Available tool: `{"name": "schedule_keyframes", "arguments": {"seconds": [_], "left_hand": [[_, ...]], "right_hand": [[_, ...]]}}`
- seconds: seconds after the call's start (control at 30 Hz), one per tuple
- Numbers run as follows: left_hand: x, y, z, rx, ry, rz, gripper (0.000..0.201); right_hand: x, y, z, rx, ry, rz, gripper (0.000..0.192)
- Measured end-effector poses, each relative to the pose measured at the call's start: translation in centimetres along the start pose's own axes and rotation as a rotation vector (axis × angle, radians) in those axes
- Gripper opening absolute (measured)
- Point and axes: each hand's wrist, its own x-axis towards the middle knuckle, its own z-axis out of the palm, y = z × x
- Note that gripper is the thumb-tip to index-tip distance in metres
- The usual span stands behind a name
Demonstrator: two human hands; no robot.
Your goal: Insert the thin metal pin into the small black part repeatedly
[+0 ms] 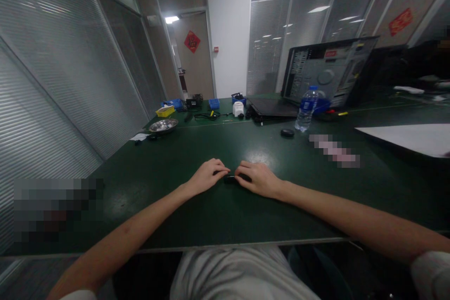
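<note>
A dark green bench (147, 183) fills the middle of the frame. At upper right an opened computer case (325, 75) lies on its side, a water bottle (305, 108) in front of it. At centre, the left hand (207, 176) and right hand (258, 179) meet, fingers curled, pinching a small black object (230, 179) that rests on the bench between them. The step looks like fine two-handed handling; any next move calls for a steady fingertip grip. The object is mostly hidden, its kind unclear.
</note>
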Motion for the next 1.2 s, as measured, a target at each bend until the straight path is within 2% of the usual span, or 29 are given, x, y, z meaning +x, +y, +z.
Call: {"name": "schedule_keyframes", "arguments": {"seconds": [0.13,0.33,0.47,0.63,0.73,0.87,1.07,1.2], "left_hand": [[-0.3,0.9,-0.2,-0.018,0.027,0.022,0.025],[-0.3,2.0,0.1,-0.078,-0.012,0.057,0.022],[-0.1,1.4,-0.4,-0.082,-0.025,0.048,0.019],[-0.2,-0.1,-2.1,-0.016,-0.088,0.006,0.022],[-0.5,-2.3,-3.5,-0.049,-0.065,-0.088,0.025],[-1.6,-7.5,-6.4,-0.032,0.035,-0.264,0.031],[-5.0,-15.9,-11.3,0.228,0.256,-0.476,0.027],[-7.6,-18.7,-13.5,0.377,0.341,-0.564,0.027]], "right_hand": [[-0.1,0.1,-0.1,0.037,0.038,0.024,0.017],[-0.1,0.3,0.0,0.073,0.077,0.041,0.017],[-0.1,0.3,0.0,0.073,0.083,0.045,0.017],[-0.1,0.2,-0.3,0.093,0.075,0.043,0.017],[-0.1,0.1,-0.4,0.094,0.069,0.043,0.018],[-0.1,0.2,-0.4,0.104,0.069,0.05,0.018],[-0.1,0.2,-0.3,0.105,0.062,0.057,0.016],[-0.1,0.2,-0.3,0.109,0.058,0.054,0.017]]}}
